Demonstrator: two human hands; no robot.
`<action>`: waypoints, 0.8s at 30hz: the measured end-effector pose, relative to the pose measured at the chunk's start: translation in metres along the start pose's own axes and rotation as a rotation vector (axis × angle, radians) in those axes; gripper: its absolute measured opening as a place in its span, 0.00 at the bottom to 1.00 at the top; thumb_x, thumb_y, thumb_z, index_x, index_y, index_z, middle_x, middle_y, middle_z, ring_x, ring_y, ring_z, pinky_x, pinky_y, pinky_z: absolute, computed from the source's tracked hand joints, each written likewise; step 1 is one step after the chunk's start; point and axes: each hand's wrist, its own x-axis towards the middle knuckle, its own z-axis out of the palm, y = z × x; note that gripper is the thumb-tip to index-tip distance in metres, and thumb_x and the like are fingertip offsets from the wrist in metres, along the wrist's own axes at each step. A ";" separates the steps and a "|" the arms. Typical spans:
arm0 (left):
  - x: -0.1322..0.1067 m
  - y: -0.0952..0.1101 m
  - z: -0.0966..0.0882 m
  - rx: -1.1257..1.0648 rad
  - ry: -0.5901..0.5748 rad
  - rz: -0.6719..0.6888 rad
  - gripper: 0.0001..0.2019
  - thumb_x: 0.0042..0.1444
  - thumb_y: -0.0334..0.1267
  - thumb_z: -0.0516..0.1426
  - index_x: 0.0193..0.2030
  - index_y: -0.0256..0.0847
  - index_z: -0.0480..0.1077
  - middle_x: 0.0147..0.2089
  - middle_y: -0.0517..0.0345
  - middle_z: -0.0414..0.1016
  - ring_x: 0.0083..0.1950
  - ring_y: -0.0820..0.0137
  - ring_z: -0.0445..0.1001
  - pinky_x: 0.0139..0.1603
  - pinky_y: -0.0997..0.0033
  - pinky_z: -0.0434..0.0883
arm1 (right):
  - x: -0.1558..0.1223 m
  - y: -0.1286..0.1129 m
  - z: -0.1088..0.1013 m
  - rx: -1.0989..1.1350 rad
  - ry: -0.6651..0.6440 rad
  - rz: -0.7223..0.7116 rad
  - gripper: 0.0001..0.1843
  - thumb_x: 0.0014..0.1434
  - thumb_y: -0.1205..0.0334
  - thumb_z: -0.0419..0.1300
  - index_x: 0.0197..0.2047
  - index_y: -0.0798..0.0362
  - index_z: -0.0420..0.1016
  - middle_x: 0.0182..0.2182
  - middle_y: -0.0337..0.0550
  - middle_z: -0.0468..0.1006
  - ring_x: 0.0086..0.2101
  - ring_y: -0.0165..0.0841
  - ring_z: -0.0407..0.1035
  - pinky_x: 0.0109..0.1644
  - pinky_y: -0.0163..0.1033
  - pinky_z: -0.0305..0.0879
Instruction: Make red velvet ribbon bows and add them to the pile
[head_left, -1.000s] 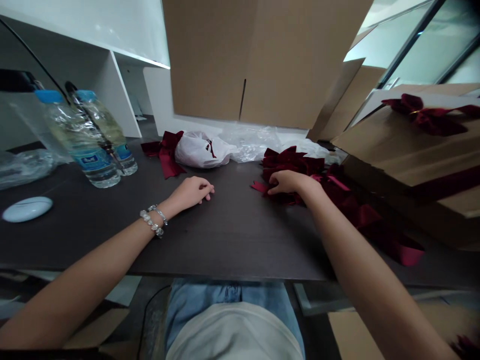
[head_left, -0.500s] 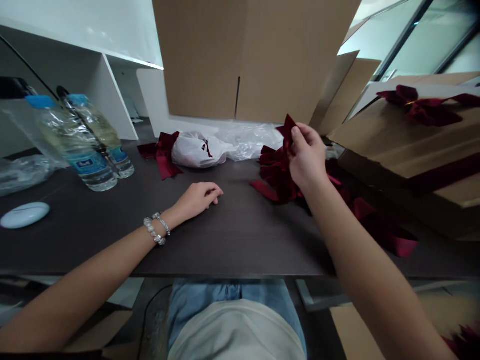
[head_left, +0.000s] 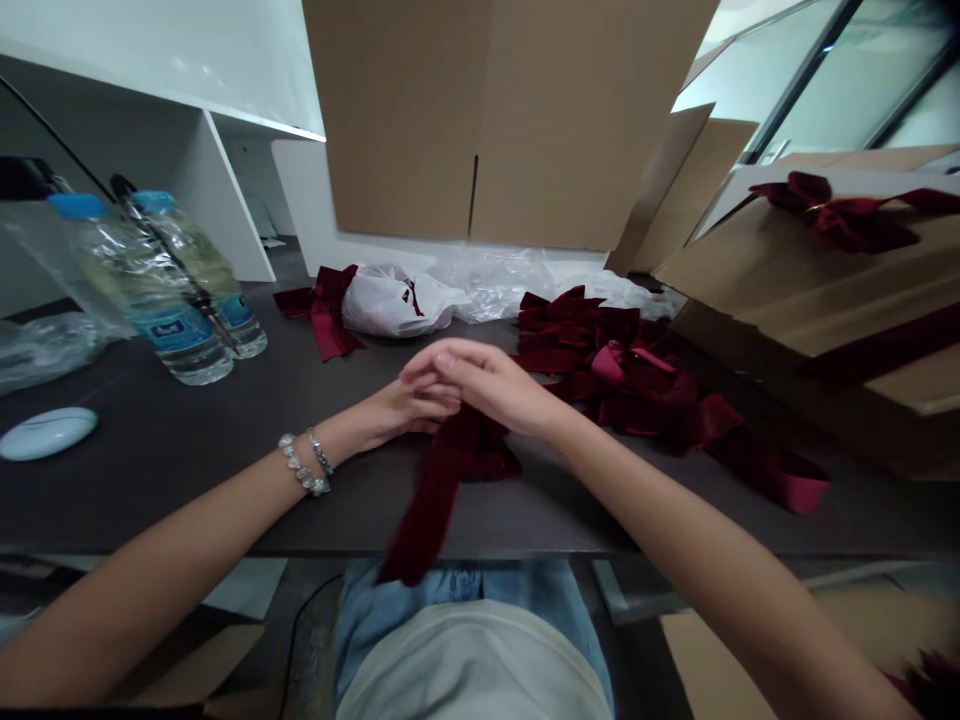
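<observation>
My left hand (head_left: 416, 400) and my right hand (head_left: 487, 378) meet over the middle of the dark table (head_left: 172, 490), with the right lying across the left fingers. A strip of burgundy velvet ribbon (head_left: 442, 490) hangs from between them towards the table's front edge. My right fingers close on it, while the hands hide its upper part. Just beyond and to the right lies a heap of burgundy velvet bows (head_left: 607, 365), with a long ribbon tail (head_left: 772, 478) trailing towards the right.
Two water bottles (head_left: 176, 325) stand at the left, near a white computer mouse (head_left: 49, 433). A white plastic bag (head_left: 394, 303) and a burgundy bow (head_left: 324, 310) lie at the back. A cardboard box (head_left: 795, 290) with a bow intrudes at the right.
My right hand has come down from its raised position and moved left to my left hand. The ribbon now hangs between them, and my left hand has shifted slightly right.
</observation>
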 end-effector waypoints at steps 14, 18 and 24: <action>0.006 0.006 -0.003 -0.419 0.100 -0.024 0.14 0.43 0.26 0.63 0.39 0.40 0.76 0.36 0.61 0.75 0.36 0.79 0.74 0.40 0.79 0.70 | -0.009 -0.012 -0.055 -0.885 0.055 0.441 0.28 0.60 0.37 0.54 0.33 0.57 0.74 0.30 0.46 0.77 0.29 0.32 0.69 0.35 0.37 0.62; 0.005 0.008 -0.005 -0.434 0.043 0.065 0.09 0.49 0.37 0.62 0.38 0.39 0.75 0.38 0.58 0.76 0.39 0.75 0.74 0.40 0.77 0.71 | -0.003 0.002 -0.048 -0.737 0.040 0.349 0.22 0.57 0.44 0.60 0.37 0.58 0.75 0.34 0.42 0.77 0.34 0.33 0.69 0.39 0.36 0.62; 0.008 0.012 -0.008 -0.416 0.285 0.201 0.10 0.50 0.37 0.61 0.39 0.41 0.69 0.33 0.64 0.72 0.35 0.77 0.72 0.44 0.72 0.73 | -0.004 0.005 -0.046 -0.354 0.069 0.225 0.15 0.56 0.56 0.62 0.42 0.57 0.75 0.40 0.43 0.78 0.37 0.31 0.70 0.41 0.34 0.64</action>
